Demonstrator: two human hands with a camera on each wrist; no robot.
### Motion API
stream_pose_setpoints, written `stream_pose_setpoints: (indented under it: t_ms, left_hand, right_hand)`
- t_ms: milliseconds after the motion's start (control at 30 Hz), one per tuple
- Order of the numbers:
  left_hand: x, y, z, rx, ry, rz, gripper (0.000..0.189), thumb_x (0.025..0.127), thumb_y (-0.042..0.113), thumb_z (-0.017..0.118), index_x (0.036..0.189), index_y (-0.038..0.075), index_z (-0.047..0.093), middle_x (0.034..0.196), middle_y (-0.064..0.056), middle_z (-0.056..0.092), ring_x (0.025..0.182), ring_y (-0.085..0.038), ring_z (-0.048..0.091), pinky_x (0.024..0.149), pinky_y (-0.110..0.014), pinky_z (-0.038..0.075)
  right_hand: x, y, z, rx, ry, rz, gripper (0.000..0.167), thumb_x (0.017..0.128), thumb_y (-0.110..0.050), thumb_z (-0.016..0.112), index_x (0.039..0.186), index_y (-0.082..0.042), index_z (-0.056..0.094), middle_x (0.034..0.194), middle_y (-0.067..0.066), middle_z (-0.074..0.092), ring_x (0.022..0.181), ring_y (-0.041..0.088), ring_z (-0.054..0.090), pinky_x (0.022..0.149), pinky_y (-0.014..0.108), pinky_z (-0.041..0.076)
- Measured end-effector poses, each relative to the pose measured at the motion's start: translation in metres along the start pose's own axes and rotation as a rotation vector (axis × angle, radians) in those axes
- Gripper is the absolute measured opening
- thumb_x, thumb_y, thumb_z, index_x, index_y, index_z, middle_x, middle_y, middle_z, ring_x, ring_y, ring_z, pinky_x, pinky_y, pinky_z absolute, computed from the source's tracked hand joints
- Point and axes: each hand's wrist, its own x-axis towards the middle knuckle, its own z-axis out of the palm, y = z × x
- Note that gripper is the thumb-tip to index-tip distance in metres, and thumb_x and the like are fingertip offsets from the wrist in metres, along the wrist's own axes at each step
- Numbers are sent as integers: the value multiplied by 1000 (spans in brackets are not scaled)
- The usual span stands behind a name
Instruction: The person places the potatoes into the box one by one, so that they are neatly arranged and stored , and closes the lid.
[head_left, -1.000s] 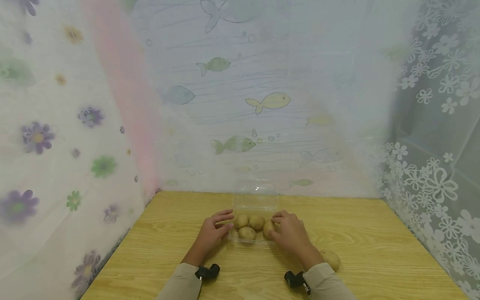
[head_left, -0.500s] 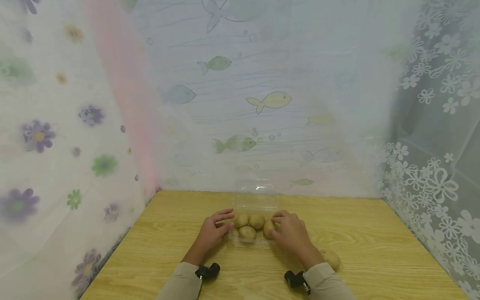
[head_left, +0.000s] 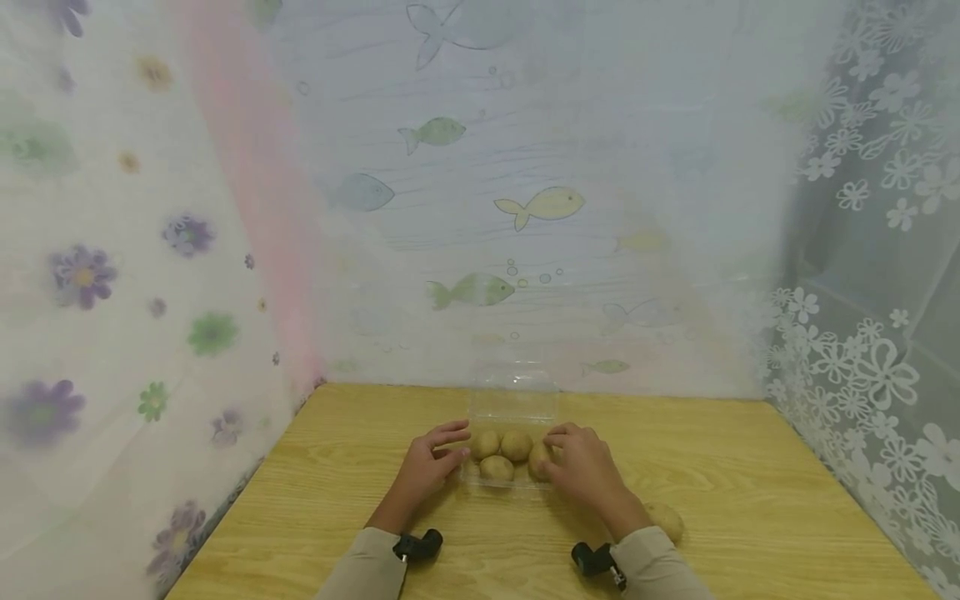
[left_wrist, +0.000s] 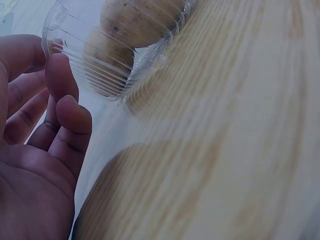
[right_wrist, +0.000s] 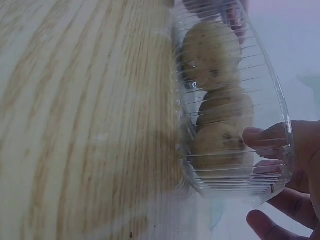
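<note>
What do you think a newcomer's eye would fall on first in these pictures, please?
Probably the clear container of potatoes, its lid standing open, on the wooden table between the left hand and the right hand. Next, perhaps the fish-printed sheet behind the table, which fills much of the head view. A single potato outside the container, beside the right forearm, may also stand out.

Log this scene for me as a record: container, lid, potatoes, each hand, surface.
Container: clear plastic
Lid: raised open at the back
Potatoes inside: four visible
Loose potato: on the table, beside the right forearm
Left hand: at container's left end
Right hand: at container's right end
Surface: wooden-looking table
</note>
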Motion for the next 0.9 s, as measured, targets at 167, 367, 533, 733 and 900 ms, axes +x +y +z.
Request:
stream_pose_setpoints:
  t_ms: [167, 367, 533, 733, 900]
  left_hand:
    - [-1, 0, 1, 2, 1, 3, 38, 102, 22, 69, 137, 7, 67, 159, -5, 47, 95, -27, 69, 64, -27, 54]
    - [-1, 0, 0, -12, 5, -10, 38, 102, 22, 69, 138, 8, 67, 159, -3, 47, 79, -22, 64, 61, -25, 51]
    - [-1, -1, 0, -19, 7, -13, 37, 102, 21, 69, 137, 9, 67, 159, -3, 48, 77, -19, 63, 61, -25, 51]
    - [0, -1, 1, -20, 2, -10, 37, 102, 23, 69, 137, 9, 67, 159, -4, 47, 71, -16, 59, 59, -25, 49]
    - [1, -1, 2, -22, -2, -9, 38, 102, 23, 69, 136, 7, 67, 159, -6, 48, 66, -14, 56, 56, -24, 47]
  right_hand:
    - [1, 1, -4, 22, 5, -26, 37, 86, -28, 86, 116, -8, 79, 124, 7, 71, 116, 40, 63, 95, 64, 49]
    - [2, 5, -11, 4, 28, -57, 35, 86, -24, 84, 117, -8, 78, 124, 7, 71, 116, 38, 63, 98, 59, 51]
    - [-2, 11, -21, -14, 45, -89, 35, 86, -24, 84, 118, -9, 78, 124, 7, 71, 116, 37, 63, 97, 61, 50]
    - [-11, 21, -34, 14, 40, -85, 37, 87, -25, 85, 119, -7, 77, 126, 9, 70, 119, 38, 63, 99, 61, 50]
    - [-19, 34, -45, 3, 39, -80, 36, 88, -24, 84, 121, -11, 77, 127, 9, 70, 121, 39, 63, 99, 62, 50]
